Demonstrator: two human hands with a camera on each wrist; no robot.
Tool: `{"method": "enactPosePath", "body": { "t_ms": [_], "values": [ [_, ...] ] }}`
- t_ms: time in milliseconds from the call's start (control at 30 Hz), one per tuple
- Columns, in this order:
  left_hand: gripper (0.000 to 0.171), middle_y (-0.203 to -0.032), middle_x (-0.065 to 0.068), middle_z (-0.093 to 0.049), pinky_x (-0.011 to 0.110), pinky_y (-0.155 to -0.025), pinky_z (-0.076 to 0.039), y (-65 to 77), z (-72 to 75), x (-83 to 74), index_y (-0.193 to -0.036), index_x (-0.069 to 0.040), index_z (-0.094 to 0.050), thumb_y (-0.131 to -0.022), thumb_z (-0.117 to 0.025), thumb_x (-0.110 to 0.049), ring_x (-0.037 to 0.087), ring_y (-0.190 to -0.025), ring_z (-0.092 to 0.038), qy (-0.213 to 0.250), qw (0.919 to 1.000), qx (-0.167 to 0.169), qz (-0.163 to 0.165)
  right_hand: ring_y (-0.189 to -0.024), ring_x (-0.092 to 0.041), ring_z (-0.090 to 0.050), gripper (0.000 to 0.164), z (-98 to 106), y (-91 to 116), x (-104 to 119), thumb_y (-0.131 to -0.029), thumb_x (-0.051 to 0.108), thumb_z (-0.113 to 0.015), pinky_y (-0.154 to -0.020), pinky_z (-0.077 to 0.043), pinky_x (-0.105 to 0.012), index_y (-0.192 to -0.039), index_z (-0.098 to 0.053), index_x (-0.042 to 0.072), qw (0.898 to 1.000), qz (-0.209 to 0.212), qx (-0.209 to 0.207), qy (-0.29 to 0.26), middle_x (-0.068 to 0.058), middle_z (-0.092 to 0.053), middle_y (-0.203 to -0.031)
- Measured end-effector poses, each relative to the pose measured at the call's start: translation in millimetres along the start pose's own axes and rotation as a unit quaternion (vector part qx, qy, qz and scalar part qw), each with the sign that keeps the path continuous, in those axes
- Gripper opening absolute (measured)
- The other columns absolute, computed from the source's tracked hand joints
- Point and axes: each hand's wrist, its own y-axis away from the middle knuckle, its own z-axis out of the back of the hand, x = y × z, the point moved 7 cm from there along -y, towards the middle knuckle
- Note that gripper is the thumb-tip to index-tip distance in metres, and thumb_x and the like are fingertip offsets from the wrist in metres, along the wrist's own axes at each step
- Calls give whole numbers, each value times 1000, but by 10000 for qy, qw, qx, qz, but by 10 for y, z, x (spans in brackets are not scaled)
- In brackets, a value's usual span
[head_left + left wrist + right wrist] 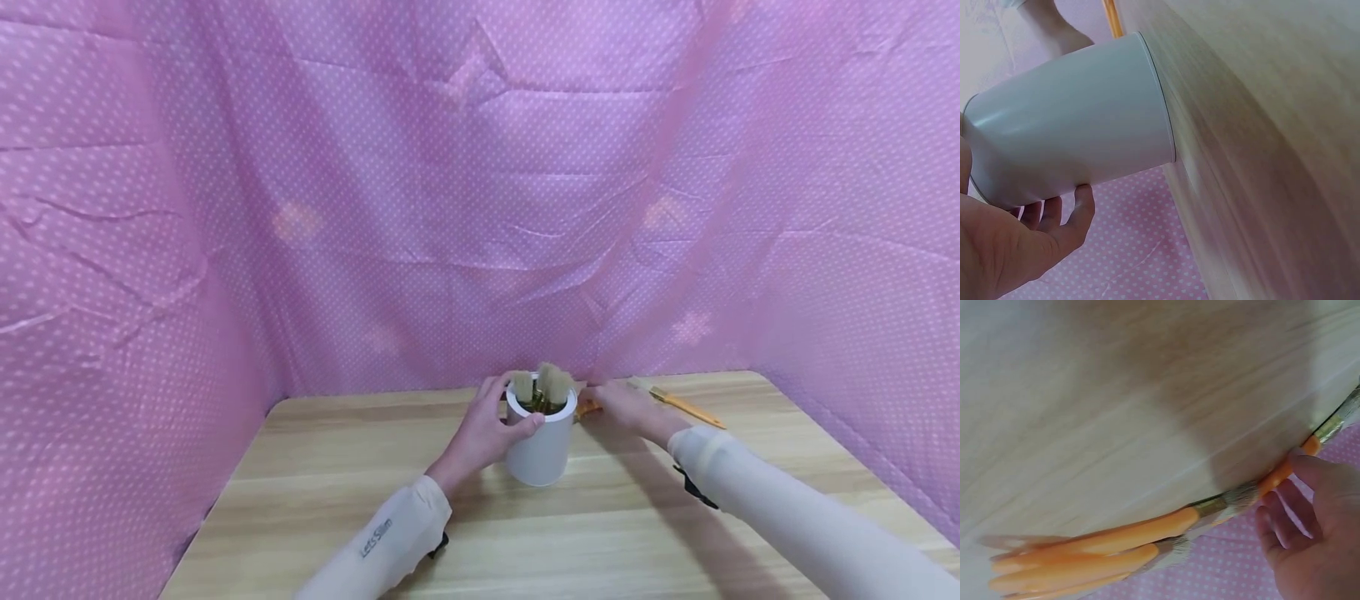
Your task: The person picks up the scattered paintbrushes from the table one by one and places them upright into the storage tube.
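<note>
- Fabric [465, 208], pink with pale dots, hangs in folds behind and on both sides, presumably to screen the workspace.
- A wood-grain table [322, 475] stretches toward the person, its far edge close against the cloth.
- Pale sleeves, the left sleeve [397, 525] lettered and the right sleeve [787, 508] plain, reach in from the near side.
- A white can [540, 454] stands upright toward the table's far side, between the hands, apparently within easy reach of both.
- The left hand [483, 429] clamps the can near its rim, thumb in front, fingers around the left side, likely to keep it from tipping.
- The right hand [622, 407], beside the can, pinches one brush [1282, 472] by its orange handle, a firm place that spares the bristles.
- Loose paintbrushes [1097, 540] lie bunched near the far edge, handles pointing right.
- Stored brushes [553, 385] stand bristles up in the can, probably to protect the hairs; their exact number is unclear.
</note>
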Motion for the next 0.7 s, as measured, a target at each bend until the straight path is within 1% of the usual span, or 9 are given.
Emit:
{"method": "enactPosePath", "body": {
  "t_ms": [33, 100, 133, 167, 267, 333, 467, 567, 700],
  "values": [
    [88, -142, 6, -44, 46, -98, -50, -4, 4, -8, -155, -15, -39, -86, -76, -54, 26, -128, -47, 20, 10000, 7, -13, -93, -33, -65, 15, 1, -3, -9, -94, 1, -66, -81, -53, -42, -97, -77, 10, 10000, 61, -59, -6, -11, -66, -102],
    [88, -142, 7, -43, 46, -97, -51, -6, 9, -17, -155, -15, -39, -86, -76, -54, 26, -128, -47, 55, 10000, 33, -3, -89, -32, -65, 17, -7, -10, 19, -86, -4, -73, -78, -54, -41, -97, -76, 9, 9971, 567, -171, 470, -11, -64, -101],
    [88, -142, 7, -43, 46, -97, -50, -7, 12, -20, -155, -15, -39, -86, -76, -54, 26, -128, -47, 32, 10000, 34, 1, -87, -31, -65, 19, -11, -15, 21, -84, -5, -76, -77, -54, -40, -97, -76, 10, 9957, 696, -220, 571, -11, -64, -100],
    [88, -142, 7, -44, 47, -98, -50, -6, 18, -23, -155, -14, -39, -86, -76, -54, 26, -128, -47, -4, 10000, 25, -2, -87, -30, -64, 20, -17, -21, 22, -84, -5, -76, -77, -54, -39, -97, -76, 11, 9948, 792, -236, 594, -11, -64, -100],
    [89, -142, 8, -44, 49, -100, -48, -5, 25, -33, -155, -14, -39, -86, -75, -56, 27, -128, -47, -113, 9999, -8, -56, -88, -29, -65, 22, -24, -30, 43, -84, -3, -78, -76, -54, -38, -98, -76, 13, 9883, 1127, -275, 985, -11, -65, -102],
    [89, -142, 7, -44, 50, -101, -47, -3, 20, -39, -155, -14, -39, -86, -74, -57, 26, -128, -47, -152, 9998, -3, -88, -90, -30, -65, 22, -25, -22, 62, -85, 1, -78, -75, -55, -40, -101, -77, 16, 9794, 1342, -287, 1482, -10, -66, -106],
    [90, -142, 7, -44, 50, -101, -46, 9, 0, -46, -156, -14, -38, -86, -74, -58, 25, -128, -47, -120, 9998, 27, -144, -100, -34, -65, 25, -37, 7, 75, -87, 9, -79, -73, -57, -45, -111, -76, 16, 9526, 1683, -368, 2507, -11, -67, -114],
    [91, -142, 8, -44, 50, -102, -45, 20, -1, -44, -156, -13, -37, -86, -73, -58, 26, -128, -47, -128, 9998, 11, -150, -101, -34, -64, 26, -56, 14, 64, -88, 10, -79, -74, -57, -46, -113, -75, 13, 9485, 1744, -365, 2618, -12, -67, -113],
    [93, -143, 8, -44, 50, -103, -45, 32, 5, -35, -156, -12, -37, -85, -74, -59, 26, -129, -46, -150, 9998, -15, -106, -97, -33, -65, 25, -70, 16, 75, -88, 10, -79, -78, -57, -47, -113, -73, 10, 9505, 1817, -436, 2481, -11, -65, -108]
  ]
}}
